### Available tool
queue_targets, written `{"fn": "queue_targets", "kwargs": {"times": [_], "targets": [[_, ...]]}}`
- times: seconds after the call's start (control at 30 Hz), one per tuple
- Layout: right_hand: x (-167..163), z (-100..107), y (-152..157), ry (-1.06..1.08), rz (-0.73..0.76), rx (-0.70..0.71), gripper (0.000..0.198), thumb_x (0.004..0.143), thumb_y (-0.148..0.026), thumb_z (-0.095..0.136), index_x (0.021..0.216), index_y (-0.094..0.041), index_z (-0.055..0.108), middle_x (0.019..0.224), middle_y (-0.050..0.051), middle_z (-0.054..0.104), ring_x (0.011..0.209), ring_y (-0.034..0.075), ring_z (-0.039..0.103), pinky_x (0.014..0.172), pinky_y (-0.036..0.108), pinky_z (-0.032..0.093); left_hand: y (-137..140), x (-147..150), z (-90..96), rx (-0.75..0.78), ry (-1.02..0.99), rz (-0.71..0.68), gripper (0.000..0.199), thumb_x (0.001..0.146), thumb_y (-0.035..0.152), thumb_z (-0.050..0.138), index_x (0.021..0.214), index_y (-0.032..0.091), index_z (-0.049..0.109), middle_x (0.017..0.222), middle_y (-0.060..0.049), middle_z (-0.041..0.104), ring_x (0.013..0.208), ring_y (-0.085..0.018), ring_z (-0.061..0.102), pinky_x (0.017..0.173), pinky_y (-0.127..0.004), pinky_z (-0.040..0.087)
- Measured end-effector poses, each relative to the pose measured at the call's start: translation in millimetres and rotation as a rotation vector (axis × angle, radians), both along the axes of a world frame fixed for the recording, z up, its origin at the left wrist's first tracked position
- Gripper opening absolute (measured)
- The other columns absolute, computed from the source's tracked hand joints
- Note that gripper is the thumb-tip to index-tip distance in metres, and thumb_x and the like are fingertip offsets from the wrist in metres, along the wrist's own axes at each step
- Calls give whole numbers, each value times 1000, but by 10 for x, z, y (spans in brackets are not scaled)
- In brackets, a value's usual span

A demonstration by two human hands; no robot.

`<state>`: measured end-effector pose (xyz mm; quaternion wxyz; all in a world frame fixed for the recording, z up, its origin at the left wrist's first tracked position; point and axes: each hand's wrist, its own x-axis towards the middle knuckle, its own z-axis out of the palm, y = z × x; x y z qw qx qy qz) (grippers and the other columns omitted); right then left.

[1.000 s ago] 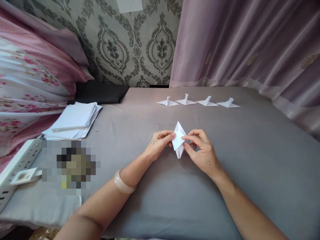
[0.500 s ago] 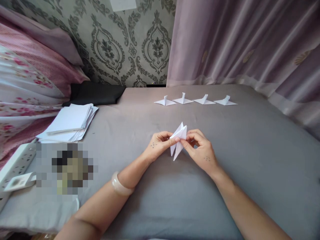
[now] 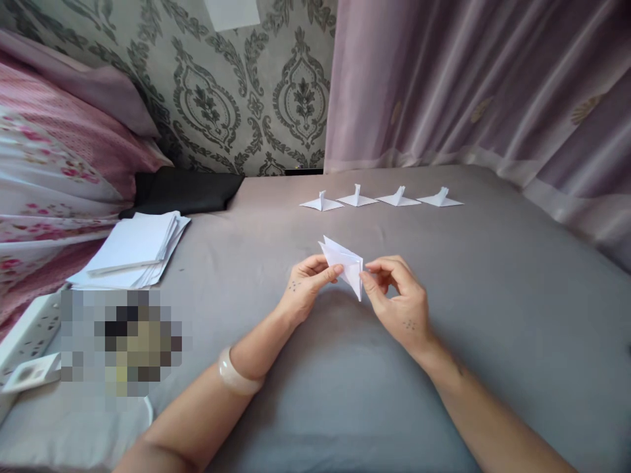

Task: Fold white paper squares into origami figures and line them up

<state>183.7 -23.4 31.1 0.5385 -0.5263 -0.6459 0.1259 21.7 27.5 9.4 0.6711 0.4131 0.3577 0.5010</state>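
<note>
A folded white paper figure (image 3: 345, 260), an origami piece with pointed flaps, is held above the grey cloth between both hands. My left hand (image 3: 309, 286) grips its left side, thumb in front and fingers behind. At its right edge, my right hand (image 3: 398, 292) pinches the paper between thumb and forefinger, the other fingers curled. Two flap points stick out to the upper left, and another point faces down. Beyond the hands, several finished-looking folded paper birds (image 3: 357, 197) stand in a row on the cloth.
A stack of white paper (image 3: 131, 243) lies at the left, near a black folded item (image 3: 187, 190). A power strip (image 3: 37, 325) with a white plug (image 3: 33, 373) sits at the left edge beside a pixelated patch. Purple curtains (image 3: 419, 85) hang behind the grey surface (image 3: 517, 315).
The paper figure has been turned, so its flap points now face upper left instead of up. My right hand has shifted to its right edge. The view has tilted slightly.
</note>
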Motion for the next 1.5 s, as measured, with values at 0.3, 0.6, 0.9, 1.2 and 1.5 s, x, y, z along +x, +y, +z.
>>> {"fn": "queue_targets", "kwargs": {"times": [0.3, 0.6, 0.9, 1.2, 1.5], "targets": [[-8, -55, 31, -2, -22, -22, 12, 86, -25, 64, 97, -24, 60, 87, 2, 61, 61, 11, 52, 54, 26, 46, -55, 22, 60, 52, 42, -50, 19, 68, 27, 82, 84, 19, 77, 85, -3, 75, 78, -15, 65, 77, -29, 51], [17, -70, 51, 107, -51, -197, 18, 80, -36, 69, 85, -23, 58, 73, -1, 58, 60, 12, 53, 57, 26, 46, -92, 27, 68, 122, 146, -68, 22, 67, 29, 83, 88, 20, 78, 89, -4, 77, 86, -22, 69, 84, -35, 53], [55, -59, 76, 341, 5, -402, 29, 77, -45, 70, 93, -22, 65, 68, -1, 62, 57, 13, 54, 57, 27, 45, -83, -25, 50, 123, 69, -156, 30, 75, 33, 78, 101, 20, 76, 96, -6, 76, 85, -19, 69, 84, -33, 53], [180, 2, 141, 647, 287, -602, 27, 72, -44, 77, 86, -22, 71, 86, 1, 70, 83, 15, 61, 80, 29, 47, -41, -57, 35, 84, -33, -243, 27, 73, 32, 79, 98, 20, 77, 86, -4, 75, 71, -15, 67, 77, -33, 54], [215, -24, 144, 730, 463, -701, 21, 80, -42, 70, 90, -23, 72, 92, 2, 72, 92, 18, 62, 91, 35, 43, -13, -59, 13, 82, -71, -300, 26, 73, 32, 80, 95, 20, 77, 84, -4, 75, 70, -14, 67, 75, -31, 55]]}}
